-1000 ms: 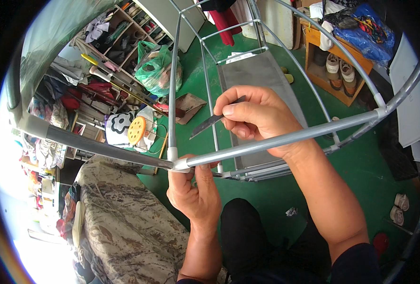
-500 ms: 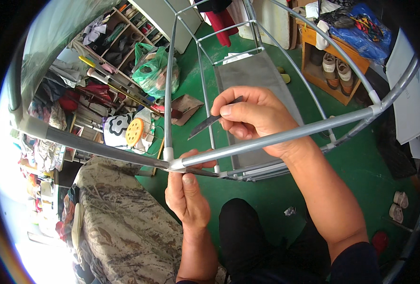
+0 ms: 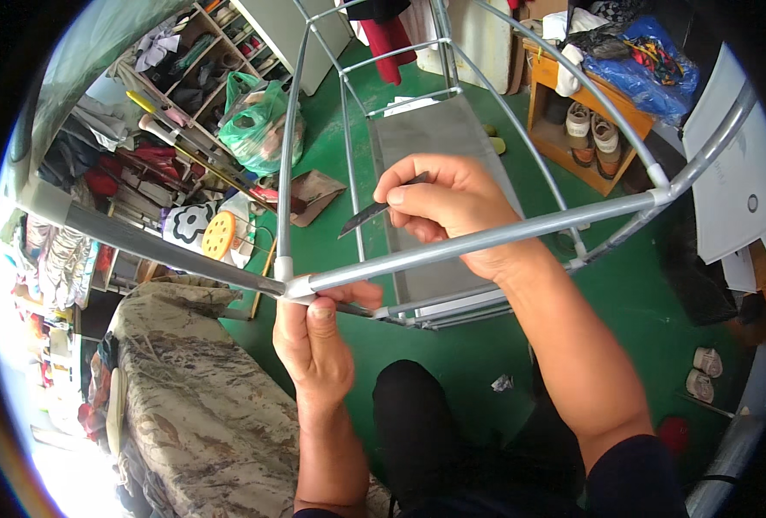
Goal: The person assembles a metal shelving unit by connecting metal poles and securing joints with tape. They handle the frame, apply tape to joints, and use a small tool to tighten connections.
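Note:
A rack of grey metal tubes joined by white plastic connectors stands in front of me. My left hand is closed around the front tube at a white corner connector, thumb on the near side and fingers passing behind. In my right hand, pinched between thumb and fingers, is a thin dark blade with a pointed tip. It slants down to the left, above and apart from the connector. My right forearm passes behind the upper front tube.
A grey fabric shelf spans the rack's lower part. On the left are a camouflage cloth cover, a green plastic bag and a shoe shelf. A wooden cabinet with shoes stands at the right. Crumpled scrap lies on the green floor.
The whole view has shifted, so things appear farther left and slightly higher. My left thumb has moved up closer to the connector. The blade stays in my right hand, tilted a little flatter.

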Motion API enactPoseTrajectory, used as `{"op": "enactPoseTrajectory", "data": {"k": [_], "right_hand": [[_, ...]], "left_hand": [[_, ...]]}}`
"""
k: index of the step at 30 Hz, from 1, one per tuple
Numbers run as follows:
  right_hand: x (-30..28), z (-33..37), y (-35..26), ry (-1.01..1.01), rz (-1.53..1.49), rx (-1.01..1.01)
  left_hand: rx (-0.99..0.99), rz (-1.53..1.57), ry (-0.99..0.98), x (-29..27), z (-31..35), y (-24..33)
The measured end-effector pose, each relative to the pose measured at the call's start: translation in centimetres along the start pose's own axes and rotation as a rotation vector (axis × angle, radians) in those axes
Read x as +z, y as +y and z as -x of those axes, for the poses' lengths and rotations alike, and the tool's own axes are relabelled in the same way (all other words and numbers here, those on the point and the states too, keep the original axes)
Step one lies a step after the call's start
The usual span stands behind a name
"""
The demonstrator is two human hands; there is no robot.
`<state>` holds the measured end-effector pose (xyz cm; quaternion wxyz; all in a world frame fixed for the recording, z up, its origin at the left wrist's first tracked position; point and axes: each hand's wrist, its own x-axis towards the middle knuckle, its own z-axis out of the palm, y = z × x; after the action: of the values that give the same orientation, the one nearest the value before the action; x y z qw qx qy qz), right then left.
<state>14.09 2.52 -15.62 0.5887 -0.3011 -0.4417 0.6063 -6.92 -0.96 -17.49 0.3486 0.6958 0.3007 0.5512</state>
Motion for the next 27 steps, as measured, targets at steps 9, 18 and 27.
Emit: {"op": "enactPoseTrajectory", "data": {"k": [9, 18, 27], "right_hand": [[0.0, 0.1, 0.5, 0.035, 0.188, -0.004], [-0.6, 1.5, 1.5, 0.089, 0.509, -0.083], [1.7, 5.1, -0.4, -0.007, 0.904, -0.122]], "left_hand": [[0.015, 0.238, -0.052, -0.7, 0.7, -2.2], [0.019, 0.21, 0.224, 2.1, 0.2, -2.3], [-0.014, 0.1, 0.496, -0.7, -3.0, -3.0]]}}
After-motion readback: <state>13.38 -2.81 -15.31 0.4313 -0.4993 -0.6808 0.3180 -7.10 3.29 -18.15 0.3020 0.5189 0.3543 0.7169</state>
